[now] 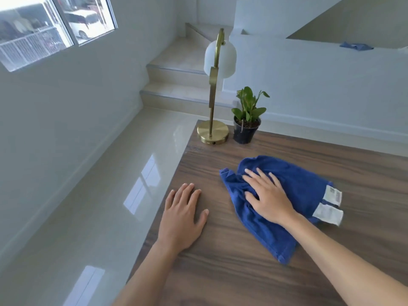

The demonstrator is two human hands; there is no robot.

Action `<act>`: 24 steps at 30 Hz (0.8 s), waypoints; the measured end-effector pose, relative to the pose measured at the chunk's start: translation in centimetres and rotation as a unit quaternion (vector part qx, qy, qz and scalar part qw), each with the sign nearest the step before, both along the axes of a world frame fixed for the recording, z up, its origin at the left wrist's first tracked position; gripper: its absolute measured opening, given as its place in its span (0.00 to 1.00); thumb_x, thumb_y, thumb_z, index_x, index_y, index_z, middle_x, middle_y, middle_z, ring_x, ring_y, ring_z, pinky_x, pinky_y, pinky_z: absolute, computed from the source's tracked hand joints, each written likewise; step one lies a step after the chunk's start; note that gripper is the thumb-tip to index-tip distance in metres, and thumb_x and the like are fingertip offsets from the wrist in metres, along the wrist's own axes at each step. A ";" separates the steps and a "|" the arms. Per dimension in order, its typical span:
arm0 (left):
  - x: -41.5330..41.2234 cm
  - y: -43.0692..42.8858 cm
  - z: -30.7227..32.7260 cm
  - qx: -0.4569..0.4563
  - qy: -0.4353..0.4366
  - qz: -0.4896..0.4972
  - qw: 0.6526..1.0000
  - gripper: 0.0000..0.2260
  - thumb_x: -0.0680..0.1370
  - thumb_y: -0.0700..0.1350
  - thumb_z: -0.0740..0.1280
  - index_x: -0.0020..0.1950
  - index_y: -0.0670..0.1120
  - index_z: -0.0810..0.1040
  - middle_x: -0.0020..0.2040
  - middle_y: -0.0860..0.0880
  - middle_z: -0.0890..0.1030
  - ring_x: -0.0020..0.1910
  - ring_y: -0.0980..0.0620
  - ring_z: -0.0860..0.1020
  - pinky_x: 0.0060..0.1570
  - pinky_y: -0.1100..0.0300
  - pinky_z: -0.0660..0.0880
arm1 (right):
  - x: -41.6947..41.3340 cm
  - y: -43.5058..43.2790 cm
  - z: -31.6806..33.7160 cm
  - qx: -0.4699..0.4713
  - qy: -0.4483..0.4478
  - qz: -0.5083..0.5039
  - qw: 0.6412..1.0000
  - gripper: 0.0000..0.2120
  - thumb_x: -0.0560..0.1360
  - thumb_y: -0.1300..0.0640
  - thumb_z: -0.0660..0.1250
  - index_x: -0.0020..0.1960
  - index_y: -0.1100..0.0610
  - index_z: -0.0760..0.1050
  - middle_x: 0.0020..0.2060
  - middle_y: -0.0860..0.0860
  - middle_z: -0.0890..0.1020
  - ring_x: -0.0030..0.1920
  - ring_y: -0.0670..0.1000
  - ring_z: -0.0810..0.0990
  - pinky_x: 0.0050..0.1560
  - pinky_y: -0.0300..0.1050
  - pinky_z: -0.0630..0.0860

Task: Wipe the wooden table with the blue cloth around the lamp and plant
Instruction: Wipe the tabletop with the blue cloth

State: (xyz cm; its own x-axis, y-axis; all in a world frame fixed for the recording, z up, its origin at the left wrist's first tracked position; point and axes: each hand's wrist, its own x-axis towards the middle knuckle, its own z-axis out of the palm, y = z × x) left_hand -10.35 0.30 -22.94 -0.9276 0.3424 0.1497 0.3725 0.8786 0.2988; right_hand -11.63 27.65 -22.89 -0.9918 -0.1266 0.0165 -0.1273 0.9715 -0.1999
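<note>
Now we have both hands down on the wooden desk (220, 272), apart from each other and neither closed round anything. Our right hand (268, 199) lies flat on the blue cloth (304, 180), fingers spread and pressing its left half into the wood, which is how we would hold it to drag a broad patch of fabric across the surface. The cloth bunches in folds under and ahead of the fingers near its left edge. Its right part lies smoother, with two white care labels (331, 202) sticking out at the right side. Our left hand (183, 215) rests palm-down on bare wood close to the desk's left edge, just left of the cloth and not touching it, seemingly to brace us as we lean. The brass lamp (212, 93) with its white shade and the potted plant (249, 107) in a black pot stand side by side at the far left corner, beyond the cloth and well clear of both hands. We judge that the wood around their bases is not yet wiped, and that the cloth must be steered round the lamp base and the pot without nudging either.
</note>
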 end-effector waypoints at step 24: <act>3.9 -4.8 0.9 0.236 -0.052 0.091 0.966 0.23 0.81 0.47 0.59 0.76 0.47 0.61 0.72 0.55 0.65 0.70 0.61 0.62 0.65 0.71 0.56 | -9.1 -16.6 -0.1 -0.044 0.010 0.004 0.999 0.27 0.77 0.43 0.55 0.75 0.50 0.63 0.75 0.52 0.64 0.74 0.59 0.60 0.74 0.56 0.54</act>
